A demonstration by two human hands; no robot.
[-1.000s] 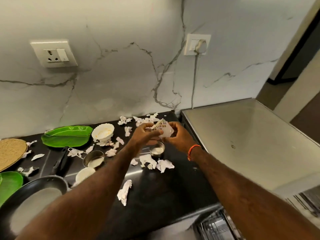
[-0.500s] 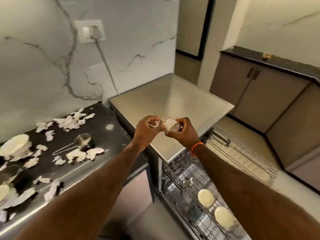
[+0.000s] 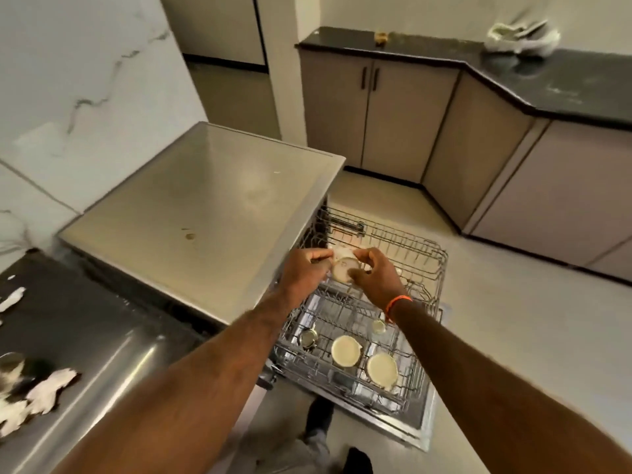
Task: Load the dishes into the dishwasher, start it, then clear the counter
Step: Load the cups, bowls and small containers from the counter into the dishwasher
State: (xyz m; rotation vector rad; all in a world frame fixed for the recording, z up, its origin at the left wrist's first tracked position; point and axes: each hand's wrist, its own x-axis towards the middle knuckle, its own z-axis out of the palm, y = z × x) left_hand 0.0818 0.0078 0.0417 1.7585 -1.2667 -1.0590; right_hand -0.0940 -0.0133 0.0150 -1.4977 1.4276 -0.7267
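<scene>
Moved since earlier: both hands have carried the small cup from over the steel top out to above the pulled-out racks, and the view has swung right, away from the littered worktop.
Dishwasher: steel-topped, door down, upper rack and lower rack both drawn out toward the near right.
Lower rack load: two cream-filled round bowls side by side at the near end, a small steel cup to their left, another small one partly behind the right wrist.
Left hand: grip closed, fingertips pinching the left side of the small cup.
Right hand: grip also closed on the cup, fingers curled round its right rim; orange band at the wrist.
Cup position: held in the air over the upper rack's left end, tilted so its pale mouth faces the camera, touching no wire.
Risk, spill: if residue remains inside, the tilt could tip it onto the racks or floor.
Risk, drop: a fingertip pinch is slight; a slip would send it through the wires onto the bowls below.
Risk, seating: set between tines badly, it may topple.
Worktop scraps: torn white paper not yet cleared.
Writing: none readable; the cup's pattern is blurred.
</scene>
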